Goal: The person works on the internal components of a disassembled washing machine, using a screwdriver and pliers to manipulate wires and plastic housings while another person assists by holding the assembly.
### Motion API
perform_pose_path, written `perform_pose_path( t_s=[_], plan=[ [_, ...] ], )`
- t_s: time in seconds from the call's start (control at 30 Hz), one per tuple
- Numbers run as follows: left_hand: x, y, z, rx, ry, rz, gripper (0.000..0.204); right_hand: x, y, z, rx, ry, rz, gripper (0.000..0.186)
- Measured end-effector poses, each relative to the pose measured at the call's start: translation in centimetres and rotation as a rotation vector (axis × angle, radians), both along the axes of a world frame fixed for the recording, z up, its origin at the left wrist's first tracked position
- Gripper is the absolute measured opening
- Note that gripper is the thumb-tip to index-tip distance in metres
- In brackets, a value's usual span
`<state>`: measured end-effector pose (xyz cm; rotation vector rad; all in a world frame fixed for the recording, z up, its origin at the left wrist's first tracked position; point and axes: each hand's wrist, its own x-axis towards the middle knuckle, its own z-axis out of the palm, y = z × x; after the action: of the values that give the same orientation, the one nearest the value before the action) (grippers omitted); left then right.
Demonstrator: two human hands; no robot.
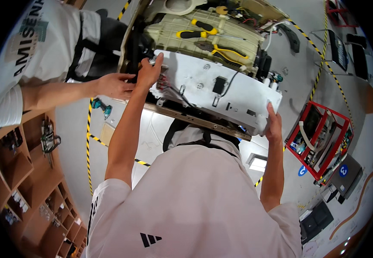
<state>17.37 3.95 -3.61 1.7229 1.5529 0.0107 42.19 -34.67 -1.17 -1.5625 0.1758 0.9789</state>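
A long white panel with slots, wires and a small black block spans the near side of an opened machine body. My left hand grips the panel's left end, beside some wiring. At the opposite end, my right hand has its fingers closed round the right edge. On the machine's pale ribbed surface beyond the panel lie two yellow-and-black screwdrivers and a pair of pliers with yellow handles. A co-worker's hand reaches in from the left, close to my left wrist; its fingertips are partly hidden.
A metal rail runs along the machine's near edge. Teal power drills lie at left and beyond the panel's right end. A red-framed tool cart stands at right. Wooden shelving lines the left side.
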Motion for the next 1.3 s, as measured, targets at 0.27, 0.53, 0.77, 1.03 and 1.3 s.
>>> perform_pose_path(
  t_s=[0.27, 0.53, 0.77, 1.03, 1.3],
  plan=[
    [-1.1, 1.1, -1.1, -0.015, -0.112, 0.064, 0.092, 0.4, 0.4, 1.5, -0.039, -0.021, 0.05, 0.069],
    [-2.1, 1.4, -1.3, -0.06, -0.085, -0.065, 0.092, 1.5, 0.9, 4.0, -0.034, -0.048, 0.134, 0.067],
    [-1.9, 1.7, -0.1, -0.201, -0.069, -0.147, 0.102, 1.0, 1.2, 4.8, -0.052, 0.003, 0.117, 0.068],
    [-2.4, 1.9, 0.3, -0.196, -0.218, -0.131, 0.087, 1.3, 0.7, 5.0, -0.335, -0.136, 0.176, 0.079],
    [-1.7, 1.0, -2.0, -0.128, -0.249, -0.099, 0.087, 2.4, 0.8, 5.4, -0.076, -0.015, 0.138, 0.064]
  ],
)
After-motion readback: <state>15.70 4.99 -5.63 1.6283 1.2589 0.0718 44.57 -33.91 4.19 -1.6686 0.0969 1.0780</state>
